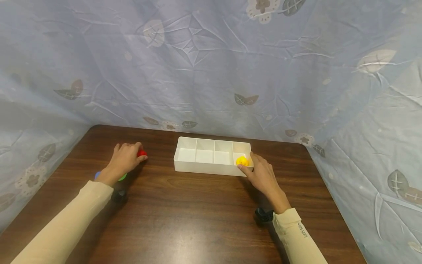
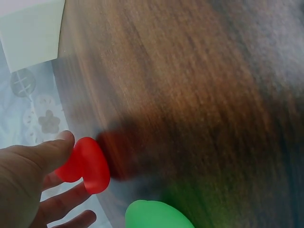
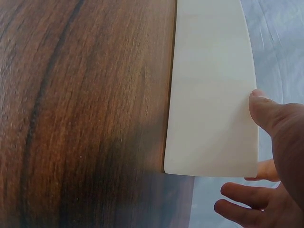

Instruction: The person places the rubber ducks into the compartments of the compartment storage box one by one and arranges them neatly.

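At the left of the table, my left hand (image 1: 124, 158) pinches a red rubber duck (image 2: 95, 166) between thumb and fingers; the hand covers part of it in the head view. A green rounded toy (image 2: 156, 216) lies close by, cut off by the left wrist view's lower edge. My right hand (image 1: 263, 175) holds the near right corner of a white divided box (image 1: 207, 168), thumb on the front wall and index finger at the end wall. Its other fingers extend loosely. Inside the rightmost compartment sits a yellow rubber duck (image 1: 242, 161).
A blue toy (image 1: 97, 175) shows partly behind the left wrist. Dark wrist cameras (image 1: 263, 215) are worn below both wrists. The brown wooden table (image 1: 184, 216) is bounded at the back and sides by a hanging patterned cloth (image 1: 211, 84).
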Tool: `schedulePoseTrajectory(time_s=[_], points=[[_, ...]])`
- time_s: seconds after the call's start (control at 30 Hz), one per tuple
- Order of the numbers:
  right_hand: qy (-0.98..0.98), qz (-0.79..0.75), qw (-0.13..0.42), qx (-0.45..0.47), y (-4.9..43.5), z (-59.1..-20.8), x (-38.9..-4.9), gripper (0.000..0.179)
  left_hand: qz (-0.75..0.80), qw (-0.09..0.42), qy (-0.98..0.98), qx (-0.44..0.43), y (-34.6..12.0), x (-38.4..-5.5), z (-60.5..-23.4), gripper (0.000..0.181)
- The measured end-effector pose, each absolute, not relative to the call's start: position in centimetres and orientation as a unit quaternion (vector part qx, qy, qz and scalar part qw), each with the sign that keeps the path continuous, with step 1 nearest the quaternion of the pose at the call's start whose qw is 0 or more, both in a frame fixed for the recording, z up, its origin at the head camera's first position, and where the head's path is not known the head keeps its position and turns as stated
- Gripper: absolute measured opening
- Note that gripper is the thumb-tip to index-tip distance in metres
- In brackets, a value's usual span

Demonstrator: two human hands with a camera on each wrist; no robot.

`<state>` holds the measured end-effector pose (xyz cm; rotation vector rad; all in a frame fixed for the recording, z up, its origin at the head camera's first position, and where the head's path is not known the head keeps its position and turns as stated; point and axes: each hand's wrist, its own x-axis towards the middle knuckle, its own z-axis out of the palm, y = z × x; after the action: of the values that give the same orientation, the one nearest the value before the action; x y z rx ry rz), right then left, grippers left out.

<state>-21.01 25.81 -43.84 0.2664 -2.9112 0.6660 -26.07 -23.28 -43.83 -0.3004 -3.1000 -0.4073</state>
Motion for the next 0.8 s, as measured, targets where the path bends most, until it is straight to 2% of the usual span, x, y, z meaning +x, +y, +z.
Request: schedulePoseTrajectory(time_s=[0.23,0.8], points=[[-0.967,0.224,0.078,0.091,25.95,-43.91,-21.04,0.083,-0.133,0.016,-0.985,-0.111,-23.28,-25.88,-43.38,0.040],[-0.966,0.226,0.084,0.093,25.80,-43.92,-21.08,0.082,-0.135,0.098,-0.973,-0.157,-23.68,-26.42,-43.39,0.037]])
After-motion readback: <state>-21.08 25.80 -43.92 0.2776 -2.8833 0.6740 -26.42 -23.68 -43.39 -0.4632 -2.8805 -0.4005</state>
